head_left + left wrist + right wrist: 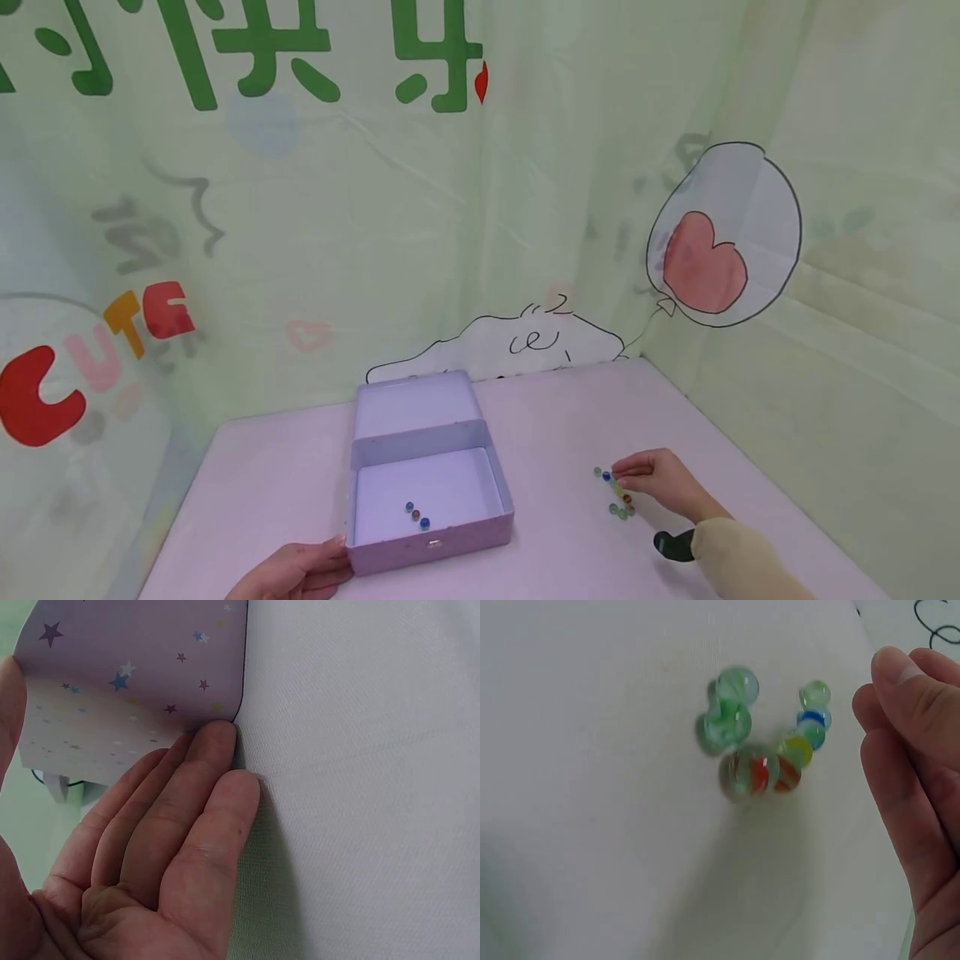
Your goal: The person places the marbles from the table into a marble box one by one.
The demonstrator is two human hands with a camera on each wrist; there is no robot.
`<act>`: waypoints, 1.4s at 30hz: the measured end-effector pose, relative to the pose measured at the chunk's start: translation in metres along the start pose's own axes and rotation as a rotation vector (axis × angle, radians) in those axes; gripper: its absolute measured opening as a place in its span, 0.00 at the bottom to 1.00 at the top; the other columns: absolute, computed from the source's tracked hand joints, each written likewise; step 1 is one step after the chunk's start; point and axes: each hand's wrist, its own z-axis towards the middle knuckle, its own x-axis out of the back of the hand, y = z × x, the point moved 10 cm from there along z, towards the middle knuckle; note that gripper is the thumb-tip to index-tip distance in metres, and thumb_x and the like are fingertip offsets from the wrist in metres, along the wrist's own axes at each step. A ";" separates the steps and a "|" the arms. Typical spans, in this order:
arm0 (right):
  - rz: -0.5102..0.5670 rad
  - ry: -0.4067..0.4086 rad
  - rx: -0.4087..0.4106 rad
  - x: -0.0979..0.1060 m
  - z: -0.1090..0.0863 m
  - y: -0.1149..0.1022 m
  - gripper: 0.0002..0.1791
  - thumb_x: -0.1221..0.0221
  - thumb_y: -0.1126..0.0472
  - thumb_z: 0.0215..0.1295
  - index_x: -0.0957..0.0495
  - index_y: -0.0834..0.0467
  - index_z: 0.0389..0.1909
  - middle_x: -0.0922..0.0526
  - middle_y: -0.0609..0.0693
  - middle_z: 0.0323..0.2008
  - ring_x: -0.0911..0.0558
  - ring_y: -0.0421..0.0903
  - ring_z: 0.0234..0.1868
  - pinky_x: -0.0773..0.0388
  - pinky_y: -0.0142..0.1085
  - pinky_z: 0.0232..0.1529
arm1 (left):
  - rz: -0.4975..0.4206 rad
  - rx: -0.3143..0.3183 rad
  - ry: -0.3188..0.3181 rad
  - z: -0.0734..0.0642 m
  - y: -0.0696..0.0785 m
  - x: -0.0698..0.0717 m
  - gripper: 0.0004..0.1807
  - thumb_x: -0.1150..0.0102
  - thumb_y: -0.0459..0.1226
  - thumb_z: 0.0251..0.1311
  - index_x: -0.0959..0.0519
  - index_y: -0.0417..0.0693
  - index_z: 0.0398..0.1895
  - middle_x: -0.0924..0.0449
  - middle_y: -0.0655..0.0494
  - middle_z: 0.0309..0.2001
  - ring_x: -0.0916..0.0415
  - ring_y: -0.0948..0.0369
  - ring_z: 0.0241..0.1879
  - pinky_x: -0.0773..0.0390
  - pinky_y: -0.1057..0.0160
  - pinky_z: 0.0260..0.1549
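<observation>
A lilac hinged box [431, 542] sits on the table with its lid [416, 404] raised. Inside it lie three marbles [416, 515], two blue and one brownish. My left hand [296, 571] touches the box's near left corner; in the left wrist view its extended fingers [195, 802] meet the star-printed side [150, 667]. Several glass marbles [727, 724] lie in a bent row to the right of the box. Above them is my right hand [667, 479], thumb and fingertips close together. Nothing shows between those fingertips [896, 667] in the right wrist view.
The table [558, 450] wears a pale cloth. A printed curtain [375, 250] hangs behind and along both sides. A dark band [673, 546] juts out near the right sleeve [738, 554].
</observation>
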 end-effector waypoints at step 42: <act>0.006 0.004 0.042 0.001 -0.003 -0.026 0.20 0.33 0.61 0.57 0.20 0.68 0.47 0.16 0.60 0.42 0.16 0.46 0.40 0.18 0.34 0.41 | -0.044 -0.006 -0.020 -0.001 0.002 -0.004 0.34 0.48 0.48 0.68 0.34 0.22 0.59 0.24 0.33 0.53 0.26 0.46 0.56 0.27 0.51 0.55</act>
